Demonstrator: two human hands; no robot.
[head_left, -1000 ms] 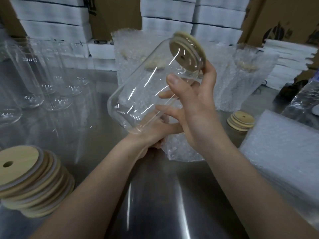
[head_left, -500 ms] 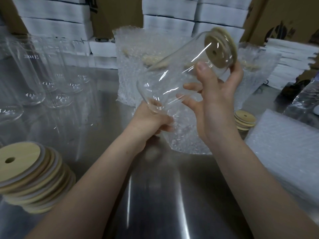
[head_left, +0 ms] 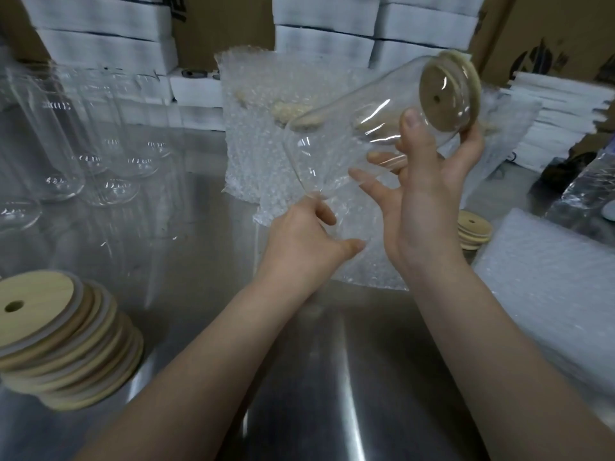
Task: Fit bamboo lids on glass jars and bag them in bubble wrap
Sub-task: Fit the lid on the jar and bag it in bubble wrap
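Now, far left: bamboo lid stack (head_left: 63, 341) on tabletop (head_left: 332, 394), bare jars (head_left: 60, 134) behind. Left hand (head_left: 306, 241) grip pinching bubble-wrap bag (head_left: 359, 257) mouth, near jar base. Lidded glass jar (head_left: 366, 128) has risen and swung right since a second ago, tilted base-down; right hand (head_left: 429, 194) grip curled round lid end (head_left: 449, 91). Judgement: lidding done, bagging next.

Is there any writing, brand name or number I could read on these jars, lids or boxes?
None can be read.
Empty glass jars: raised marks on the bases, too blurred to read.
Cardboard box: a dark printed logo, no legible letters.
Bamboo lid and lid stack: plain, no text.
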